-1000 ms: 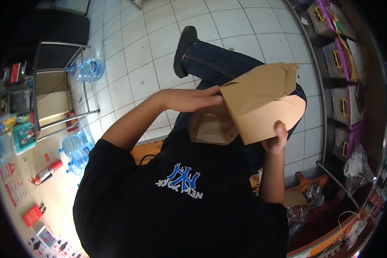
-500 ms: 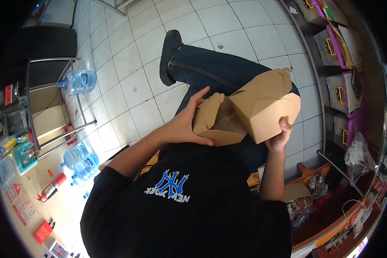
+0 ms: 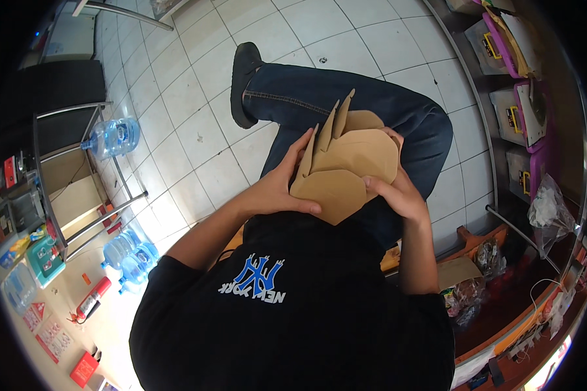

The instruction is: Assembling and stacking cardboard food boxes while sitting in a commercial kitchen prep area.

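Note:
Brown cardboard takeaway boxes [image 3: 352, 159] sit nested one inside the other above my lap, their flaps standing up. My left hand [image 3: 287, 186] grips the near-left side of the outer box, with its thumb along the lower front and its fingers behind the flaps. On the other side, my right hand [image 3: 398, 189] holds the boxes, its thumb pressed on the front panel near the right edge. Some of the right fingers are hidden behind the cardboard. My crossed leg in dark jeans [image 3: 424, 130] lies just beyond the boxes.
Purple-lidded plastic bins [image 3: 509, 111] line a shelf at the right, with a clear plastic bag [image 3: 548, 215] hanging below. To the left are a metal rack [image 3: 62, 176], large blue water bottles [image 3: 130, 257] and a red fire extinguisher [image 3: 92, 298]. White tiles [image 3: 202, 124] cover the floor.
My right hand has brought its box leftward, and it now sits inside the box in my left hand. The flaps of the two now stand together.

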{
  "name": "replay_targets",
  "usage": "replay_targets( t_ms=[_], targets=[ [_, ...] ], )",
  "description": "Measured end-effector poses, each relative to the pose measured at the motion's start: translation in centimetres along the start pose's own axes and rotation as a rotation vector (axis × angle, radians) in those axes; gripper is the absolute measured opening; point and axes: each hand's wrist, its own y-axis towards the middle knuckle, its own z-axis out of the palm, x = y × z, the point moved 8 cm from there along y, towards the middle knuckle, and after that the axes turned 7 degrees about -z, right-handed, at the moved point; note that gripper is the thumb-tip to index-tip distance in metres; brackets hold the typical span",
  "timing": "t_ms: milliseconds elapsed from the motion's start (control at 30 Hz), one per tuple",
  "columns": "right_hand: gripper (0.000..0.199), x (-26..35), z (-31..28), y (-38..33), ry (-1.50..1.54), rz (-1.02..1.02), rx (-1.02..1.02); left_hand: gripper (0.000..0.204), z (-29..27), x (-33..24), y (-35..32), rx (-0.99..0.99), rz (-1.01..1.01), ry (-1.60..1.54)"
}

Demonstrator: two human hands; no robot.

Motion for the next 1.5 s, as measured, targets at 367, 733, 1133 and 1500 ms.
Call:
replay_targets(
  t_ms=[367,733,1133,1500],
  targets=[
    [0.099,1.0,4.1,2.5,-0.265,-0.038,0.307,0.109,-3.9,-4.9,1.8,-0.033,0.232,0.065],
    [0.084,-3.4,5.0,0.6,0.045,-0.217,0.104,0.095,-4.0,1.6,-1.5,-0.059,0.168,-0.085],
    [0.065,2.9,7.5,3.2,-0.297,-0.322,0.217,0.062,-3.3,2.6,-2.7,-0.084,0.269,-0.563],
    [0.092,1.7,7.0,2.6,-0.211,-0.44,0.219,0.059,-3.1,0.8,-3.2,-0.181,0.301,0.03]
  ],
)
